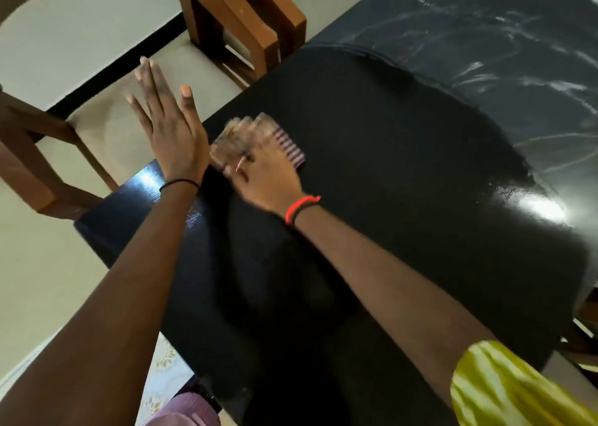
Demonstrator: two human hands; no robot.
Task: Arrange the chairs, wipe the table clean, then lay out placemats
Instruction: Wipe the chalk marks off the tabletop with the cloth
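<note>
Head cam, looking down on a black table (404,173). Surface is glossy, w/ a dark matte-looking patch across the middle and near side; far right part shows pale swirly smear marks (504,56) and streaks. Bright glare spot at the right edge.

Right hand (262,173) lies palm-down on the table near its left edge, pressed onto a cloth (288,145). Cloth is small and folded; the visible bit has purple-and-pale stripes and pokes out past the fingers on the far-right side. Fingers are badly motion-blurred, so I can't tell if they're curled round the cloth or just flat on top. Red and black bands (301,208) on that wrist, shiny yellow-green sleeve (504,390) at the upper arm.

Left hand (168,124) is flat and empty, fingers straight and close together, thumb apart; it sits at the table's left edge w/ fingers out over the floor. Thin black band (179,184) on the wrist. The two hands are just beside each other.

Wooden chair (246,21) stands at the far-left corner of the table, brown frame close to the edge. Another brown wooden chair frame (29,153) at left, apart from the table. Pale tile floor (42,263) w/ a dark stripe.
</note>
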